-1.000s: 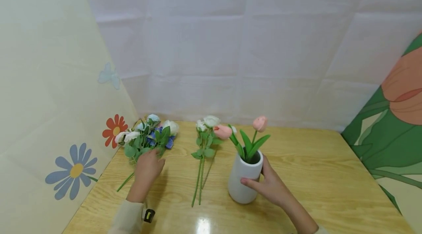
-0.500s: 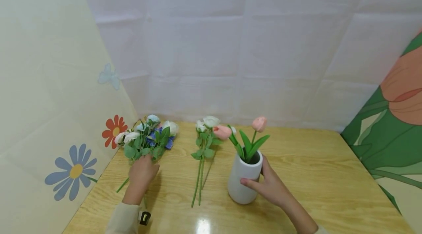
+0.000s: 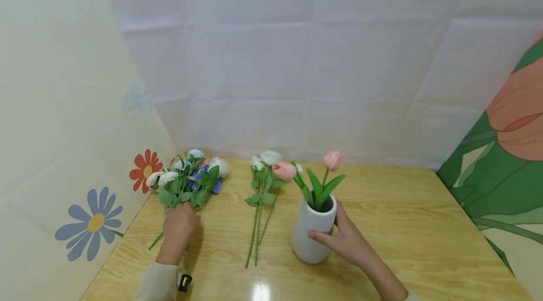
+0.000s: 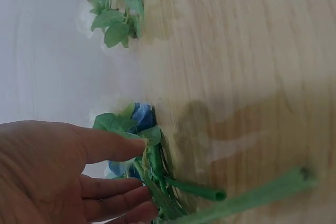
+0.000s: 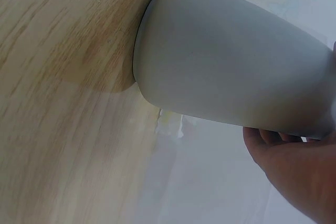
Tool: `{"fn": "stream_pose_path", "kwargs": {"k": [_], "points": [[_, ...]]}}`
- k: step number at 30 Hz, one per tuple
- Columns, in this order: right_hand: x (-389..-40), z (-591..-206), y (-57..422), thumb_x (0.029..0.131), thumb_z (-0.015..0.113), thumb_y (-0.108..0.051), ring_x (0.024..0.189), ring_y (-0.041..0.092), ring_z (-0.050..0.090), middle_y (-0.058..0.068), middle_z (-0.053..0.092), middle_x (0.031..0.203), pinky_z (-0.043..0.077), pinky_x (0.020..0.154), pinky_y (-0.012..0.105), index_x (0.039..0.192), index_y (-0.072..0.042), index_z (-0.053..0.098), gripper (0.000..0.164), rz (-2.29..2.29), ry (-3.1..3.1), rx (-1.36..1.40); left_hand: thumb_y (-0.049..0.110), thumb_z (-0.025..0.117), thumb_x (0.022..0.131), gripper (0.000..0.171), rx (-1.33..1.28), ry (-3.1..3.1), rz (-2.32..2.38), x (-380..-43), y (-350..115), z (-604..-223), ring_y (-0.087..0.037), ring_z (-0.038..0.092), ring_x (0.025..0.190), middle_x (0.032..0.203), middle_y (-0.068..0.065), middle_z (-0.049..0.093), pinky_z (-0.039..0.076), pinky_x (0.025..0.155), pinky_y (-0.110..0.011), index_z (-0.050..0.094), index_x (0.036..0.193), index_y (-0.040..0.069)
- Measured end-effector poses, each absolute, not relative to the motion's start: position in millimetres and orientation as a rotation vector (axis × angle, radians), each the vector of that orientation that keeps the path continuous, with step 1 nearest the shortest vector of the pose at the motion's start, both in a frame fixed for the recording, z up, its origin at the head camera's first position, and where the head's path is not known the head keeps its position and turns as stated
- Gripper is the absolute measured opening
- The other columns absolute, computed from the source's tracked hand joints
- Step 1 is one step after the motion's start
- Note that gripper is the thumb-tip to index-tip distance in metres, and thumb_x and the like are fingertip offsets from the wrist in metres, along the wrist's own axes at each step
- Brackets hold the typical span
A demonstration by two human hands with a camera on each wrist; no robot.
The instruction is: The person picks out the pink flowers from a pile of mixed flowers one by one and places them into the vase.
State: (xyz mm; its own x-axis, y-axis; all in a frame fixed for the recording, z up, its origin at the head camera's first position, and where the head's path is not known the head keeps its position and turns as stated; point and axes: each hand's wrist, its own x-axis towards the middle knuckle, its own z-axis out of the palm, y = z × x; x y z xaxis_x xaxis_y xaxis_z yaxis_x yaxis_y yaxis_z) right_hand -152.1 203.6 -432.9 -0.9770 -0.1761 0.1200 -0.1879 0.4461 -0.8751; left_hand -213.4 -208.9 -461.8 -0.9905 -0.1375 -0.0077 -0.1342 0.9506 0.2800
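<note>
My left hand [image 3: 180,226] is low over the stems of a bunch of artificial flowers [image 3: 186,177] with white, pale blue and blue blooms. In the left wrist view, the thumb and fingers [image 4: 118,203] reach the green stems [image 4: 157,169], with a gap between thumb and fingers. My right hand [image 3: 348,239] grips a white vase [image 3: 311,235] near its top, thumb in front and fingers behind. It stands upright on the table, with two pink tulips [image 3: 332,160] and their green leaves in it. The right wrist view shows the vase's smooth side [image 5: 226,61].
White roses [image 3: 270,158] with long green stems lie mid-table, between the bunch and the vase. A white cloth backdrop [image 3: 254,79] rises behind the wooden table [image 3: 399,225]. Flower-printed panels [image 3: 509,174] stand at both sides.
My left hand has moved down and slightly left, from the leaves to the stems of the bunch. The right hand keeps its grip on the vase, which stays in place.
</note>
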Motion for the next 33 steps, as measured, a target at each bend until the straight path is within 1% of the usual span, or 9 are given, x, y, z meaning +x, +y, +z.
{"fn": "stream_pose_path", "kwargs": {"k": [2,7,12,16,24,33], "points": [[-152.1,-432.7,203.4,0.086,0.083,-0.03,0.135,0.043,0.047,0.023,0.044,0.15,0.04,0.108,0.064,0.156,-0.006,0.021,0.096,1.621,-2.669,0.332,0.019,0.067,0.094,0.038,0.219,-3.081,-0.444,-213.6,-210.4,-464.1,-0.046,0.063,0.089,0.102,-0.026,0.064,0.054,0.076,-0.058,0.061,0.112,-0.013],[-152.1,-431.6,203.5,0.087,0.082,-0.031,0.137,0.043,0.046,0.022,0.043,0.152,0.04,0.108,0.064,0.157,-0.008,0.019,0.097,1.636,-2.681,0.328,0.012,0.062,0.094,0.027,0.201,-3.045,-0.43,-213.1,-212.7,-468.4,-0.047,0.062,0.085,0.094,-0.024,0.063,0.054,0.074,-0.059,0.062,0.104,-0.012],[-152.1,-431.2,203.2,0.086,0.082,-0.03,0.137,0.043,0.045,0.022,0.042,0.152,0.039,0.108,0.064,0.158,-0.008,0.019,0.098,1.64,-2.67,0.333,0.002,0.053,0.095,0.016,0.149,-3.003,-0.359,-212.9,-212.8,-470.6,-0.046,0.063,0.081,0.088,-0.024,0.063,0.054,0.073,-0.057,0.062,0.097,-0.011],[-152.0,-431.2,202.9,0.086,0.083,-0.03,0.137,0.043,0.046,0.022,0.043,0.152,0.04,0.108,0.064,0.157,-0.008,0.02,0.098,1.634,-2.663,0.34,-0.003,0.052,0.094,0.013,0.123,-2.969,-0.31,-213.3,-212.5,-470.7,-0.045,0.065,0.077,0.083,-0.025,0.064,0.055,0.07,-0.056,0.063,0.09,-0.01],[-151.9,-431.8,203.1,0.086,0.083,-0.029,0.135,0.042,0.047,0.021,0.044,0.15,0.042,0.107,0.063,0.157,-0.008,0.02,0.097,1.625,-2.652,0.351,-0.006,0.054,0.092,0.016,0.095,-2.961,-0.2,-217.2,-213.7,-473.5,-0.042,0.066,0.071,0.077,-0.023,0.066,0.056,0.067,-0.054,0.067,0.083,-0.007],[-151.9,-432.9,203.3,0.086,0.083,-0.029,0.134,0.041,0.048,0.021,0.046,0.149,0.042,0.106,0.063,0.157,-0.008,0.021,0.096,1.625,-2.648,0.349,-0.006,0.054,0.092,0.019,0.074,-2.979,-0.189,-219.6,-214.1,-474.8,-0.042,0.066,0.072,0.077,-0.021,0.067,0.056,0.067,-0.054,0.069,0.08,-0.004]]}}
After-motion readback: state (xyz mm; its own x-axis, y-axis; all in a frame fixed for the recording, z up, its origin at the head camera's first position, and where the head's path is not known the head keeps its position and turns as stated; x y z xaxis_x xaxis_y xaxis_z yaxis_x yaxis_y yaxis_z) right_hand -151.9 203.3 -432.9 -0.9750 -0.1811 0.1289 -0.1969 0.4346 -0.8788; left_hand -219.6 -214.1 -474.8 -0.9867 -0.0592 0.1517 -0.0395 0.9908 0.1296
